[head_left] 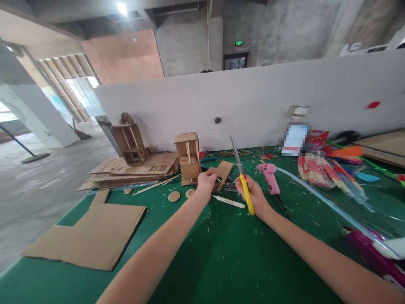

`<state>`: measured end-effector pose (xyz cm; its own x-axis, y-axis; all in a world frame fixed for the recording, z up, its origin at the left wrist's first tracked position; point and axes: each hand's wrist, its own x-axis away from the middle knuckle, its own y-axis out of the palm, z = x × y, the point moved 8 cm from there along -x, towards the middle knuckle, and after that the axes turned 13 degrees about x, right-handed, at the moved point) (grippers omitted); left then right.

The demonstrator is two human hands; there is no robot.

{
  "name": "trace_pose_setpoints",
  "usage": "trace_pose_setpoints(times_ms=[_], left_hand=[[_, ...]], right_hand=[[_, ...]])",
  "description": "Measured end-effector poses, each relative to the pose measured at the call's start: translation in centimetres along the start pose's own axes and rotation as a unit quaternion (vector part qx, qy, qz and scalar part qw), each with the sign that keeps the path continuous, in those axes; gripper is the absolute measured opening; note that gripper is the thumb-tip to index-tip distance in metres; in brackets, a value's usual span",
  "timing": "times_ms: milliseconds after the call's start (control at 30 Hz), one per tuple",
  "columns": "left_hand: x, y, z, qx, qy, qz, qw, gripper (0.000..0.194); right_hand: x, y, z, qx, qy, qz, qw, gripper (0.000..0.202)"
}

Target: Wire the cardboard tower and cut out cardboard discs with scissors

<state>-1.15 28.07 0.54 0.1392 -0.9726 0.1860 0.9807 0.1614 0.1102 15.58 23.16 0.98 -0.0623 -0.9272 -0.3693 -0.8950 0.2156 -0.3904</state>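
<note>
My left hand [207, 184] is closed on a small piece of cardboard [225, 169], pinching its left end just above the table. In my right hand [255, 195] are yellow-handled scissors [246, 196], seen nearly edge-on, with the long metal blades pointing up and away. The scissors are to the right of the cardboard piece, apart from it. A white marker pen [229, 202] lies between my hands. Cardboard discs [174, 196] rest left of my left hand, one partly hidden by it. Just behind stands a small cardboard frame [190, 175] with sticks in it.
A pink glue gun [270, 177] stands right of my right hand. Bundled sticks [316, 171] and a blurred-out screen [295, 139] are farther right. On the left lie a large cardboard sheet [95, 236], stacked cardboard [155, 164] and a second cardboard structure [129, 141]. A white partition [253, 101] borders the back.
</note>
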Motion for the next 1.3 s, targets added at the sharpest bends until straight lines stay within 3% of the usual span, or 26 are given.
trace_pose_setpoints(times_ms=[133,233,300,433,533,600,700,833,1033,1133,1300], left_hand=[[2.5,-2.4,2.6,-0.041,0.135,0.007,0.99,0.011],[5.3,-5.1,4.0,-0.083,0.213,-0.001,0.974,0.014],[7.2,-6.4,4.5,-0.118,0.253,-0.035,0.959,0.023],[9.0,-9.3,2.4,-0.07,0.171,-0.089,0.979,0.048],[9.5,-11.6,1.3,-0.084,0.154,-0.077,0.982,0.067],[9.5,-12.4,0.8,-0.127,0.146,-0.093,0.977,0.056],[9.3,-12.2,-0.1,-0.186,0.097,-0.178,0.961,0.033],[9.6,-11.6,-0.7,-0.186,0.051,-0.243,0.951,0.031],[9.6,-11.5,-0.4,-0.127,0.087,-0.212,0.965,0.029],[9.0,-12.1,0.3,-0.095,0.121,-0.171,0.973,0.033],[8.6,-13.5,0.7,-0.013,0.099,-0.102,0.99,0.043]], right_hand=[[0.2,-0.4,-0.5,0.012,-0.001,0.028,1.0,0.036],[0.4,-0.7,-0.5,0.025,0.003,0.054,0.998,0.037],[0.4,-0.7,-0.5,0.036,0.002,0.061,0.998,0.038],[0.0,-0.7,-0.8,0.064,-0.003,0.046,0.997,0.036],[-0.7,-1.0,-1.0,0.145,0.03,0.012,0.989,0.035],[-1.1,-1.4,-0.9,0.226,0.065,-0.009,0.972,0.036],[-1.5,-1.9,-0.6,0.322,0.087,-0.038,0.942,0.035],[-1.4,-1.7,0.1,0.376,0.077,-0.064,0.921,0.034],[-0.8,-1.7,-1.3,0.294,0.031,-0.014,0.955,0.039],[-0.6,-1.2,-2.0,0.237,0.004,-0.024,0.971,0.039],[-0.1,0.1,-1.6,0.157,-0.014,-0.064,0.986,0.036]])
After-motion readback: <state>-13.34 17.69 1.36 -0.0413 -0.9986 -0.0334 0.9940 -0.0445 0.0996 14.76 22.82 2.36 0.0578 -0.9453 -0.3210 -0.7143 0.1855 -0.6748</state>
